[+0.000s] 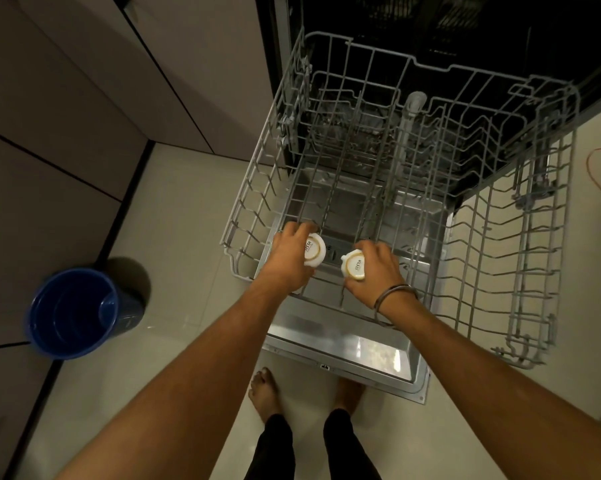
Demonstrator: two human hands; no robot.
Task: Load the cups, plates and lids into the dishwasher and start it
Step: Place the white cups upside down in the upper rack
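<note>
The left hand (pixel 290 258) gripped a small white cup (pixel 314 250), fingers curled over its body, base turned up toward the camera. The right hand (pixel 375 268) held a second cup (pixel 354 266) the same way, thumb and fingers wrapped round its side. Both cups hovered just above the near edge of the rack (pixel 521 278), which stood pulled out over the open dishwasher door (pixel 344 344); whether either cup touched the wires could not be told.

To my eye this was the start of loading: the rack held nothing else. The step would go best if each cup went mouth down between the tines, tilted slightly so water could drain off the base, and set apart from the other so they would not knock together.

Each base carried a gold ring with dark lettering that appeared to read "SISTA"; the smaller print under it was too fine to make out.

A thin bangle (pixel 394 294) sat on the right wrist. Left of the rack, a blue bucket (pixel 74 313) stood on the floor near the cabinets.
</note>
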